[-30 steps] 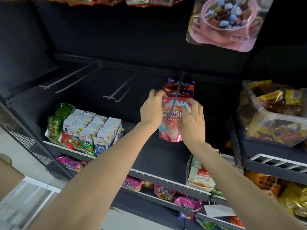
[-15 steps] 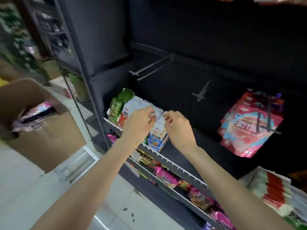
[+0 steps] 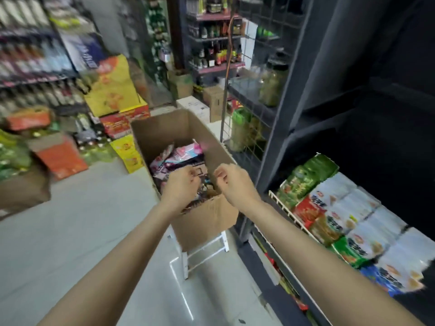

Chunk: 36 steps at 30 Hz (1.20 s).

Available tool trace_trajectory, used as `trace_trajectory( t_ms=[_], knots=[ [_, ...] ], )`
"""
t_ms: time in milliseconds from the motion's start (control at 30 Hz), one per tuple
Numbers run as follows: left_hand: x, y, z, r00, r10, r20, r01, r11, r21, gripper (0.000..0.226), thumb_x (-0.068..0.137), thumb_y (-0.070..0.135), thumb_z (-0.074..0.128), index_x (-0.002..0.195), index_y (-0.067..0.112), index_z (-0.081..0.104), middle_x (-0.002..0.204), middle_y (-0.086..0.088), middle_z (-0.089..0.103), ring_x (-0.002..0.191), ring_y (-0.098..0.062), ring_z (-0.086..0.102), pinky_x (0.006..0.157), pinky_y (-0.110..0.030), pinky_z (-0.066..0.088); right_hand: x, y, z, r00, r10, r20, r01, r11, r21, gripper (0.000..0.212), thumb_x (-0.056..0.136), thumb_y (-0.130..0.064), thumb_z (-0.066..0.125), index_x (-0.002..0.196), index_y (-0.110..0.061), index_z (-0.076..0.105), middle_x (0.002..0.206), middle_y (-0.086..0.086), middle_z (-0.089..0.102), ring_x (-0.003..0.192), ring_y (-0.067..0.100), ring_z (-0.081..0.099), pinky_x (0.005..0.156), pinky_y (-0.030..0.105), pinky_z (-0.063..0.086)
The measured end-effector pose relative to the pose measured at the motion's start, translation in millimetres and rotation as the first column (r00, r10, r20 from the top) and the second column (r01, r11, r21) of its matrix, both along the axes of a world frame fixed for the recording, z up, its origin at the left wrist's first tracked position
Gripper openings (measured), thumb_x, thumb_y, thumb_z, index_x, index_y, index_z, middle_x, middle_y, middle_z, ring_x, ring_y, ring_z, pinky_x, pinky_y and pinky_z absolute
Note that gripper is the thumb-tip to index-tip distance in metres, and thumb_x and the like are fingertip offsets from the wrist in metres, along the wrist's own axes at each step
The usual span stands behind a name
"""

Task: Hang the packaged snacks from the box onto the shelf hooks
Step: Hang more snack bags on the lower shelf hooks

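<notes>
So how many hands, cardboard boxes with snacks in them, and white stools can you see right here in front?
Bare hands: 2, the left hand and the right hand, both over the box
Open brown cardboard box holding pink snack packets: 1
White metal stool under the box: 1
Total: 4

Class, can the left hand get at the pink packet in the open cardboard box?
Probably yes: the left hand hovers inside the open cardboard box, and the pink packet lies uncovered on top.
</notes>
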State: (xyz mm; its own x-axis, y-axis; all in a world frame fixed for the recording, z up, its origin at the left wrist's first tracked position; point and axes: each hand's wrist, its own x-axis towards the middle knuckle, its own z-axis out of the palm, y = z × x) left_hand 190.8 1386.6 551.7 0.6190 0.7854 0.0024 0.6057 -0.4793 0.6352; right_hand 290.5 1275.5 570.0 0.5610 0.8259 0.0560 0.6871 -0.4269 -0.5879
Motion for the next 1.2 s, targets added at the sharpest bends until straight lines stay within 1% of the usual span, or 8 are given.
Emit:
trace_trajectory(
  t_ms=[133, 300, 400, 633, 767, 1000, 1100, 1200],
  knots=[
    [17, 65, -11, 0.983, 0.074, -0.166, -0.081, 0.996, -0.037, 0.022, 0.089, 0.016, 0.049, 0.081, -0.001, 0.061, 0.096, -0.025, 0.065, 0.096, -0.038, 0.059, 0.074, -0.034, 0.040, 20, 82, -19, 0.997, 0.053, -0.051, -0.058, 0.992, -0.111, 0.029, 0.092, -0.014, 0.050, 0.120, -0.011, 0.056, 0.118, 0.012, 0.054, 0.107, 0.029, 0.054, 0.093, 0.041, 0.045],
    [52, 139, -35, 0.946, 0.068, -0.317, -0.099, 0.992, -0.080, 0.033, 0.092, 0.007, 0.044, 0.120, -0.006, 0.056, 0.129, -0.026, 0.053, 0.119, -0.036, 0.050, 0.093, -0.034, 0.038, 69, 179, -59, 0.981, 0.057, -0.183, -0.102, 0.964, -0.245, 0.054, 0.090, -0.014, 0.052, 0.141, -0.006, 0.036, 0.135, 0.021, 0.046, 0.125, 0.037, 0.043, 0.102, 0.039, 0.038],
    [72, 174, -52, 0.910, 0.094, -0.404, -0.157, 0.980, -0.125, 0.033, 0.093, 0.008, 0.045, 0.121, -0.006, 0.054, 0.130, -0.023, 0.052, 0.119, -0.036, 0.050, 0.096, -0.035, 0.039, 89, 222, -88, 0.961, 0.069, -0.267, -0.163, 0.923, -0.350, 0.060, 0.090, -0.016, 0.050, 0.146, -0.014, 0.028, 0.142, 0.022, 0.041, 0.131, 0.038, 0.038, 0.104, 0.037, 0.035],
    [105, 224, -88, 0.848, 0.170, -0.502, -0.297, 0.936, -0.187, 0.061, 0.094, 0.017, 0.046, 0.141, -0.010, 0.017, 0.147, -0.026, 0.026, 0.138, -0.034, 0.026, 0.111, -0.033, 0.021, 111, 296, -134, 0.939, 0.335, -0.083, -0.333, 0.816, -0.472, 0.066, 0.093, -0.018, 0.049, 0.150, -0.016, 0.017, 0.159, 0.012, 0.004, 0.147, 0.027, 0.004, 0.118, 0.040, 0.015],
    [119, 245, -104, 0.887, 0.124, -0.444, -0.248, 0.941, -0.232, 0.067, 0.096, 0.015, 0.045, 0.145, -0.007, 0.007, 0.151, -0.025, 0.021, 0.141, -0.032, 0.023, 0.111, -0.029, 0.016, 114, 315, -144, 0.927, 0.375, -0.010, -0.313, 0.757, -0.574, 0.068, 0.096, -0.033, 0.047, 0.151, -0.014, 0.011, 0.152, 0.019, 0.022, 0.138, 0.034, 0.028, 0.109, 0.041, 0.026],
    [119, 261, -91, 0.842, 0.219, -0.493, -0.285, 0.957, -0.061, 0.031, 0.091, -0.001, 0.042, 0.121, 0.000, 0.052, 0.121, -0.022, 0.054, 0.113, -0.041, 0.054, 0.092, -0.047, 0.044, 119, 312, -148, 0.916, 0.398, 0.041, -0.243, 0.634, -0.734, 0.093, 0.082, -0.059, 0.060, 0.151, -0.019, 0.011, 0.145, 0.018, 0.029, 0.133, 0.032, 0.032, 0.102, 0.043, 0.036],
    [105, 262, -77, 0.848, 0.273, -0.454, -0.318, 0.948, -0.024, 0.026, 0.089, -0.003, 0.044, 0.112, -0.003, 0.055, 0.115, -0.025, 0.056, 0.109, -0.044, 0.054, 0.083, -0.043, 0.045, 113, 306, -154, 0.842, 0.537, 0.049, -0.374, 0.646, -0.665, 0.078, 0.089, -0.041, 0.060, 0.150, -0.022, 0.015, 0.149, 0.017, 0.018, 0.138, 0.032, 0.020, 0.103, 0.046, 0.036],
    [89, 258, -68, 0.865, 0.321, -0.386, -0.335, 0.942, 0.033, 0.023, 0.086, -0.007, 0.040, 0.101, -0.001, 0.057, 0.103, -0.024, 0.059, 0.098, -0.044, 0.057, 0.070, -0.039, 0.040, 105, 303, -155, 0.723, 0.677, 0.137, -0.485, 0.639, -0.598, 0.054, 0.092, -0.014, 0.054, 0.141, -0.016, 0.031, 0.137, 0.015, 0.031, 0.127, 0.033, 0.032, 0.090, 0.044, 0.043]
  ],
)
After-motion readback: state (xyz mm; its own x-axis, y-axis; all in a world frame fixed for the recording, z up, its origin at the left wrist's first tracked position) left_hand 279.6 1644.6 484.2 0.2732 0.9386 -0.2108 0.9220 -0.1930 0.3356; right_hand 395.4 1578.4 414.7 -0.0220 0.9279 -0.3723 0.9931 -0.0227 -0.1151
